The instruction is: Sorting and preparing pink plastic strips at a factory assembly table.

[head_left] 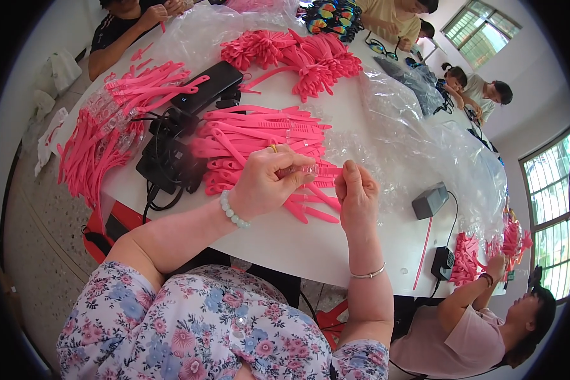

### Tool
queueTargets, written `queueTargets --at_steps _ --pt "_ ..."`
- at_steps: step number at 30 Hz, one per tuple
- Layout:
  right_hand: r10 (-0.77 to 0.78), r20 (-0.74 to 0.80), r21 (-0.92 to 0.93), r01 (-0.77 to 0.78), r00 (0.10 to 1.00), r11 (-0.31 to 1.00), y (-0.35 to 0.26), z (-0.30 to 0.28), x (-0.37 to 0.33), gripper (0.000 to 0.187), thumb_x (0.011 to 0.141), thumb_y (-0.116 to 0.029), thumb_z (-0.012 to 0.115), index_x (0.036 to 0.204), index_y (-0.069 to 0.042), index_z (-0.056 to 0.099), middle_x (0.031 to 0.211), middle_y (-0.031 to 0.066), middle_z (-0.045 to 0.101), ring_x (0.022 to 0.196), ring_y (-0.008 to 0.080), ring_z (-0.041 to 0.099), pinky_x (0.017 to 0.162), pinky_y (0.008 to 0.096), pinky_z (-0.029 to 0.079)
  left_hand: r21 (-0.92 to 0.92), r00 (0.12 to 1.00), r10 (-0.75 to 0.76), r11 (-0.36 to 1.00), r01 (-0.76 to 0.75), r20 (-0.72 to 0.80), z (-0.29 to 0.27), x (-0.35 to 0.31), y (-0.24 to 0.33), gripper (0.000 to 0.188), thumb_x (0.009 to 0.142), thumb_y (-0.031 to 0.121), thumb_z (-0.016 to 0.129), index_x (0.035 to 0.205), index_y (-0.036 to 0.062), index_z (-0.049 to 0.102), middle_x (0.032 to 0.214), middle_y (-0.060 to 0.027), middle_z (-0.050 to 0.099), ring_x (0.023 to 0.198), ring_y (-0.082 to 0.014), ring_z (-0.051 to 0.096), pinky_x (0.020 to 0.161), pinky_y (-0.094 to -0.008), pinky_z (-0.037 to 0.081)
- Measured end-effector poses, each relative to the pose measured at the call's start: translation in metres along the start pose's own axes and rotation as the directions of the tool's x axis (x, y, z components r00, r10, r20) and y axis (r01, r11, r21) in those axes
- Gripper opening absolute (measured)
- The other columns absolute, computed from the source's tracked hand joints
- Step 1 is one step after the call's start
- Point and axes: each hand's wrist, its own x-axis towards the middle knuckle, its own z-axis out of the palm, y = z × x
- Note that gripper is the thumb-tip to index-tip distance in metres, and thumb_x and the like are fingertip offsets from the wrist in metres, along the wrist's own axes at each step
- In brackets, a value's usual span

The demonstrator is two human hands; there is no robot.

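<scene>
strap (329, 171), pink with a clear buckle (311, 170), is being held crosswise above a white table (399, 250), its long axis running left to right. its buckle side is being pinched by the left hand (267, 179), its other side by the right hand (359, 191).

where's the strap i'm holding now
In the head view, the pink strap is right of centre, between your left hand and right hand, near the strap pile.

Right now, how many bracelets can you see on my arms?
2: a pale beaded bracelet around your left wrist and a thin metal bangle around your right wrist. Any under your sleeves would be hidden.
</scene>
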Motion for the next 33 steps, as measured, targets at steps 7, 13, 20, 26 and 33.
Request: queueTargets --at_steps 7,13,20,26,33 --pt "-0.041 -0.013 -0.024 0.040 0.999 0.999 -0.001 -0.002 0.000 0.032 0.092 -0.025 0.052 0.065 -0.009 0.047 0.057 -0.0049 0.039 0.048 0.0030 0.029 0.041 0.0201 0.021 -0.129 0.995 -0.099 0.987 0.094 -0.034 0.002 0.000 -0.003 0.018 0.073 -0.001 0.070 0.091 -0.0016 0.066 0.071 -0.0016 0.055 0.062 -0.0065 0.046 0.055 -0.0206 0.038" --pt "-0.002 0.086 -0.174 0.017 0.996 0.985 -0.003 -0.006 -0.003 0.033 0.093 -0.027 0.049 0.069 -0.005 0.051 0.058 -0.0018 0.045 0.049 0.0052 0.036 0.043 0.0214 0.027 -0.060 0.998 -0.027 0.998 0.030 0.057 -0.003 0.000 -0.006 0.022 0.076 0.000 0.069 0.097 -0.0006 0.064 0.077 -0.0016 0.055 0.065 -0.0052 0.048 0.057 -0.0195 0.039" --pt "-0.157 0.217 0.023 0.156 0.964 0.988 -0.003 -0.012 0.002 0.026 0.094 -0.020 0.045 0.103 0.002 0.057 0.093 0.0101 0.060 0.084 0.0153 0.056 0.075 0.0273 0.044 -0.403 0.946 -0.203 0.867 0.293 0.252 -0.007 0.002 -0.006 0.021 0.084 0.004 0.061 0.105 -0.0016 0.060 0.082 0.0024 0.053 0.076 -0.0053 0.053 0.062 -0.0184 0.044" --pt "-0.071 0.355 -0.230 0.160 0.932 0.960 0.002 0.011 -0.005 0.033 0.078 -0.001 0.065 0.109 0.001 0.055 0.098 0.0077 0.060 0.091 0.0161 0.060 0.079 0.0284 0.050 -0.614 0.901 -0.276 0.662 0.431 0.335 -0.006 0.002 -0.010 0.019 0.088 0.006 0.056 0.105 -0.0004 0.061 0.094 -0.0020 0.060 0.082 -0.0078 0.055 0.069 -0.0211 0.046" --pt "-0.188 0.312 -0.303 0.284 0.931 0.910 -0.006 0.004 -0.005 0.020 0.077 0.003 0.065 0.097 0.003 0.061 0.088 0.0048 0.060 0.078 0.0109 0.060 0.066 0.0225 0.049 -0.672 0.903 -0.243 0.605 0.426 0.354 -0.007 0.002 -0.015 0.015 0.087 0.007 0.057 0.100 0.0008 0.061 0.094 -0.0032 0.059 0.080 -0.0089 0.055 0.070 -0.0215 0.046"
